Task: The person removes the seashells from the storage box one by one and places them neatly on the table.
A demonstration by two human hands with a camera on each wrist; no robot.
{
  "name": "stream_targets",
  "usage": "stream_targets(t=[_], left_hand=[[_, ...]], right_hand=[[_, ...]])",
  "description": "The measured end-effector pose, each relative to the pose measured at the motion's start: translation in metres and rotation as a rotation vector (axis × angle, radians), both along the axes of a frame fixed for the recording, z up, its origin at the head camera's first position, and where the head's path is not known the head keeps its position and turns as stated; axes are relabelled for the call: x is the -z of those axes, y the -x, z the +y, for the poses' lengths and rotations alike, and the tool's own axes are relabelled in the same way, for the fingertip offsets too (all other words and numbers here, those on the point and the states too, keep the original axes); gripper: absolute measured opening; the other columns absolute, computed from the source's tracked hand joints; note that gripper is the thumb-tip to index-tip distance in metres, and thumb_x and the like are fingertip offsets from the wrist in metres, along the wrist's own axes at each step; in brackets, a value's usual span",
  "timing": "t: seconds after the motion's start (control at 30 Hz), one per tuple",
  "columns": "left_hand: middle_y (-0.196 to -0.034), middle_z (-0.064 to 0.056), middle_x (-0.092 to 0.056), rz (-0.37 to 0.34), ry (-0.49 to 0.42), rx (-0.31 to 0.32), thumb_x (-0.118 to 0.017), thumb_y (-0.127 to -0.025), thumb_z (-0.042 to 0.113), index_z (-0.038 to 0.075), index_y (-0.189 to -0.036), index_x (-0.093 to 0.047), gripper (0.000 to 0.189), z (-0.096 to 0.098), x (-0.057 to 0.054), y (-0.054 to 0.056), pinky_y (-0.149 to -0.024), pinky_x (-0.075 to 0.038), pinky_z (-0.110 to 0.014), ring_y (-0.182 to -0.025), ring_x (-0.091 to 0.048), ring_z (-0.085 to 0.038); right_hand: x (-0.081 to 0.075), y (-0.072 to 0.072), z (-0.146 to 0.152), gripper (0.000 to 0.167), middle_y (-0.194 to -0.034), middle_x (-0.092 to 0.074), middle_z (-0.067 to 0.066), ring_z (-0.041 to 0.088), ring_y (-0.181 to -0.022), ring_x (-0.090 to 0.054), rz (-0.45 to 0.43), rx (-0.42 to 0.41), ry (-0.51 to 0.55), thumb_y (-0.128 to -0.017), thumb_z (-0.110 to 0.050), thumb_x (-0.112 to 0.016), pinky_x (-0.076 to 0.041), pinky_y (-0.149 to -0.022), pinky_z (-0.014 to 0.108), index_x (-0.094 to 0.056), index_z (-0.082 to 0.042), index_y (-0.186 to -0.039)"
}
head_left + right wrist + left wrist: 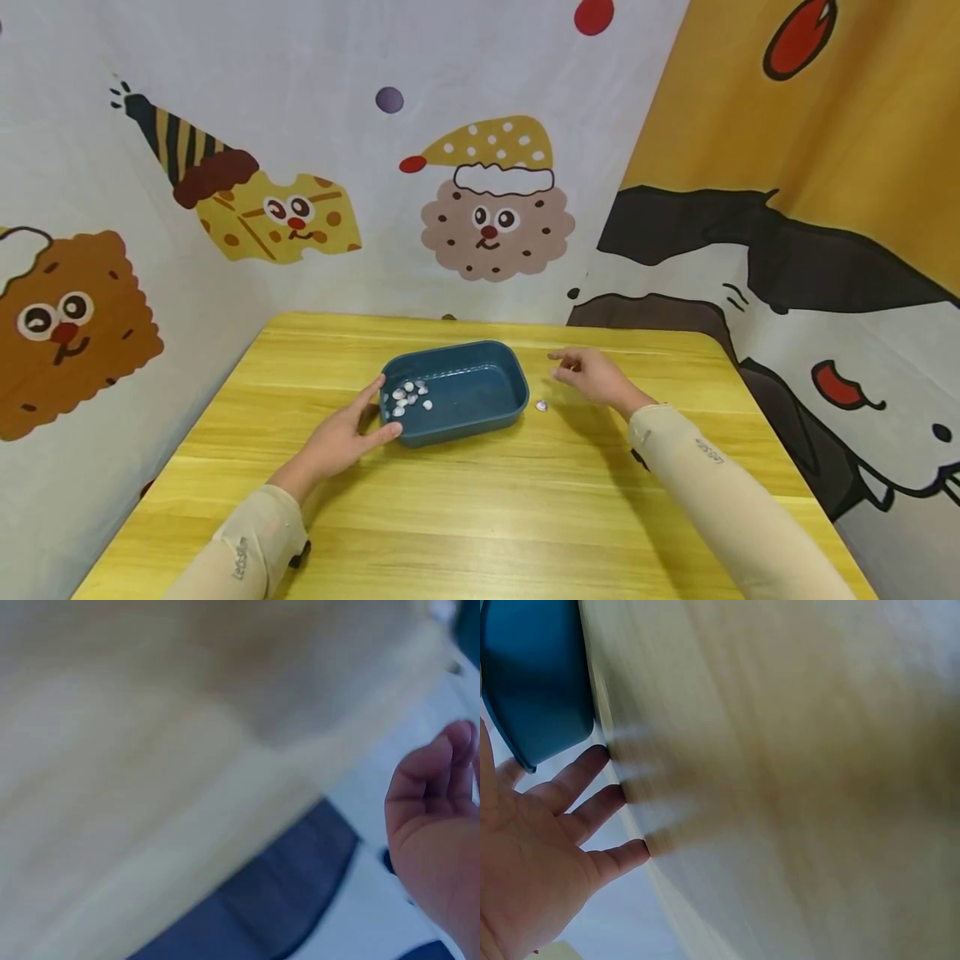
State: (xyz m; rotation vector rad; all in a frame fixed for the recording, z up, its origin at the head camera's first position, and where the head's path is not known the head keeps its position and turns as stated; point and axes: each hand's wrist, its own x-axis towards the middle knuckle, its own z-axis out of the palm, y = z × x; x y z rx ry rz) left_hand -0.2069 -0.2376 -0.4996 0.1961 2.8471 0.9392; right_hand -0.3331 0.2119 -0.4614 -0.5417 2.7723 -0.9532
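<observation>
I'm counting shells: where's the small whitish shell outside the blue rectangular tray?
In the head view, the shell lies on the yellow wooden table, just right of the tray.

The left wrist view crops the blue tray (540,675), and the right wrist view blurs the tabletop (135,772).

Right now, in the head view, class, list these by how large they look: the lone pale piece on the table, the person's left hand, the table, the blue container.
Largest to smallest:
1. Table
2. Blue container
3. Left hand
4. Lone pale piece
</observation>
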Motion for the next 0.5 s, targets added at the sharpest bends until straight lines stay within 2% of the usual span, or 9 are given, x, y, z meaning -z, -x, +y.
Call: stream_targets(t=[0.13, 0.27, 0.37, 0.5], left_hand=[[-0.163, -0.025, -0.048, -0.005, 0.002, -0.007, -0.057, -0.098, 0.076, 0.034, -0.174, -0.006, 0.1, -0.001, -0.001, -0.002, -0.114, -0.04, -0.077, -0.145, -0.049, -0.058], [-0.164, -0.025, -0.048, -0.012, 0.0, -0.006, -0.057, -0.098, 0.076, 0.035, -0.174, -0.006, 0.1, -0.003, -0.003, -0.003, -0.114, -0.039, -0.077, -0.146, -0.047, -0.059], [-0.164, -0.025, -0.048, -0.018, -0.004, -0.011, -0.057, -0.099, 0.075, 0.036, -0.174, -0.006, 0.099, -0.002, -0.003, -0.004, -0.115, -0.038, -0.078, -0.148, -0.046, -0.058], [-0.163, -0.025, -0.049, -0.021, -0.015, 0.001, -0.057, -0.1, 0.074, 0.036, -0.174, -0.007, 0.097, 0.003, -0.004, -0.002, -0.115, -0.04, -0.076, -0.147, -0.048, -0.056]], right_hand=[[-0.032, 0.004, -0.031, 0.041, -0.112, -0.076, 0.008, 0.022, -0.091, -0.065, 0.068, 0.021, 0.091, -0.107, -0.037, -0.068, -0.054, -0.077, 0.035, -0.068, -0.018, -0.144], [-0.053, -0.002, -0.084, 0.04, -0.112, -0.076, 0.002, 0.02, -0.095, -0.067, 0.076, -0.069, 0.115, -0.107, -0.037, -0.068, -0.058, -0.081, 0.037, -0.069, -0.021, -0.143], [-0.051, -0.009, -0.128, 0.038, -0.117, -0.076, 0.0, 0.016, -0.099, -0.069, 0.039, -0.179, 0.085, -0.107, -0.035, -0.068, -0.06, -0.086, 0.037, -0.07, -0.02, -0.142], [-0.027, -0.016, -0.171, 0.037, -0.121, -0.077, -0.001, 0.011, -0.102, -0.071, -0.014, -0.277, -0.011, -0.106, -0.034, -0.069, -0.061, -0.088, 0.034, -0.072, -0.016, -0.139]])
